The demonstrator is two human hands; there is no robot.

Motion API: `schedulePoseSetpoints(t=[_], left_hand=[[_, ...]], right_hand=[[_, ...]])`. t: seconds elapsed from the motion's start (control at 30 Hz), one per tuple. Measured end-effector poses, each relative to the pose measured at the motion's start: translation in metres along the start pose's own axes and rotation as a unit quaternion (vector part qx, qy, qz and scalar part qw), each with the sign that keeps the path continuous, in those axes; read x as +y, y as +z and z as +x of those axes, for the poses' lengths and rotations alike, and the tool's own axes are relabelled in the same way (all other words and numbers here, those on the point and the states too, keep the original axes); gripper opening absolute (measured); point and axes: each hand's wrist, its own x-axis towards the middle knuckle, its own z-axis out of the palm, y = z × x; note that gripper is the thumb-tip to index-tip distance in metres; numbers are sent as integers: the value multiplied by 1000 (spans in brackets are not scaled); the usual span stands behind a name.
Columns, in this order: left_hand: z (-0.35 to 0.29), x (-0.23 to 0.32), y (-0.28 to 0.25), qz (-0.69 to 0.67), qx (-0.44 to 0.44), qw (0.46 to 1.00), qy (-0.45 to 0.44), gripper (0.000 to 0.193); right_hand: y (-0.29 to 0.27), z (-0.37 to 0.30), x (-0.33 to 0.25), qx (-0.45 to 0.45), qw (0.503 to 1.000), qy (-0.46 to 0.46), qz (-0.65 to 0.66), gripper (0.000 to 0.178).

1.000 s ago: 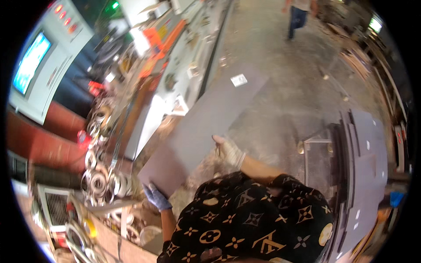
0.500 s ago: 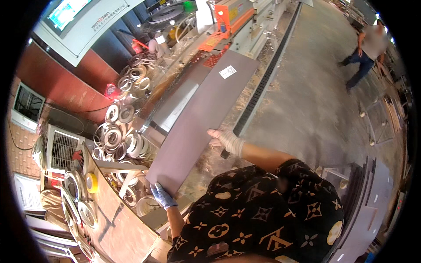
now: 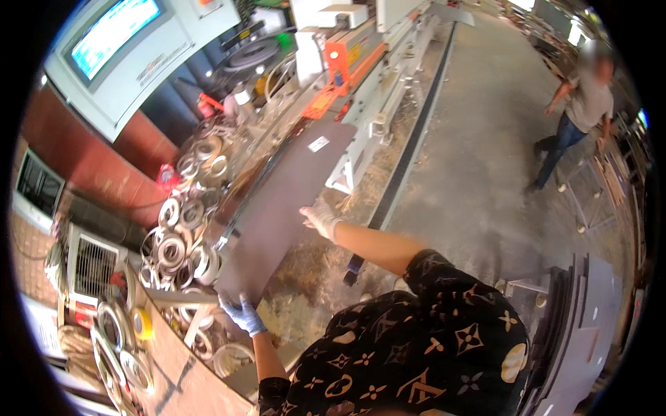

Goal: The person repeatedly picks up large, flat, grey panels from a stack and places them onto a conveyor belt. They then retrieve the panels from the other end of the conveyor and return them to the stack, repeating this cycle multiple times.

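A long, flat grey-brown board [image 3: 284, 197] with a small white label [image 3: 318, 144] near its far end is in both my hands. My left hand [image 3: 244, 316], in a blue-grey glove, is closed on the near end of the board, thumb on top. Partway along the right edge, my right hand [image 3: 322, 219], in a whitish glove, grips the board with its fingers partly hidden. The far end lies by the bed of a long machine, close to its orange guard [image 3: 338, 66]. Motion blurs the board slightly.
Coils of edging strip [image 3: 172, 251] are heaped left of the board. A wooden tabletop [image 3: 187, 367] with a yellow tape roll [image 3: 142, 323] stands at lower left. Dark boards [image 3: 586, 326] are stacked at right. A person [image 3: 583, 111] stands on the floor at far right.
The view has shifted, putting the machine lower in the picture. Against it, the board and both my hands have moved left, toward the machine's bed. Both hands still grip the board.
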Motion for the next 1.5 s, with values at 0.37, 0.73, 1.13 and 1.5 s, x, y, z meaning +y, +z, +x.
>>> schedulePoseSetpoints(t=[0.37,0.73,1.13,1.5], left_hand=[[46,1,94,517,-180,821,162,60],[44,8,102,535,-148,820,138,61],[45,7,108,552,-161,810,119,64],[46,13,131,571,-177,795,103,65]], right_hand=[[14,47,-22,-45,873,-107,-473,82],[10,65,-9,-56,866,-122,-482,76],[7,66,-16,-69,877,-103,-465,76],[7,65,-43,-35,831,-57,-553,75]])
